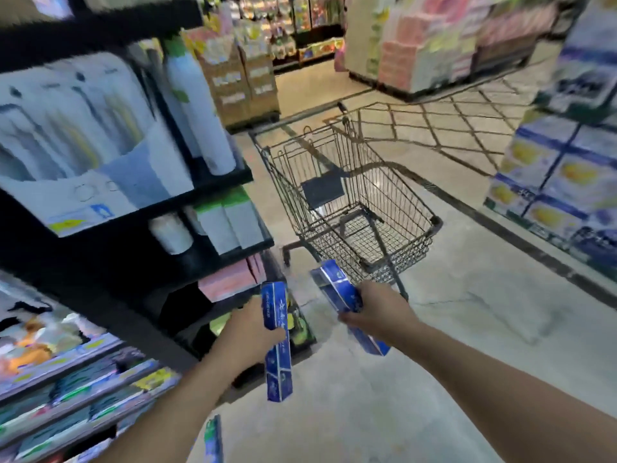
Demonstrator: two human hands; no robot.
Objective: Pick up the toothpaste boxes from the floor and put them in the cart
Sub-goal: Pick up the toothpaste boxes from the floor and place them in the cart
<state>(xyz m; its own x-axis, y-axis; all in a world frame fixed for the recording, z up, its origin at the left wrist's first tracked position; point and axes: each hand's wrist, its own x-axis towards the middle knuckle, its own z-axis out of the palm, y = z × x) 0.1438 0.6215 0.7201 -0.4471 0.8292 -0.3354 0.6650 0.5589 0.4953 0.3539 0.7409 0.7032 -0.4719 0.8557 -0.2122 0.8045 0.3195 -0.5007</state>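
My left hand (245, 332) grips a long blue toothpaste box (277, 342), held nearly upright. My right hand (375, 310) grips a second blue toothpaste box (337, 289), tilted with its far end pointing up and left. Both boxes are in the air, just short of the near end of the wire shopping cart (354, 202), which stands on the floor ahead. Nothing shows inside the cart's basket. Another blue box (213, 439) lies low at the bottom edge of the view, partly cut off.
Dark store shelves (207, 182) full of bottles and packs run along my left. Stacked blue and white cartons (561, 168) stand on the right. Pallet displays (427, 45) fill the back. Pale floor (467, 312) stretches between them.
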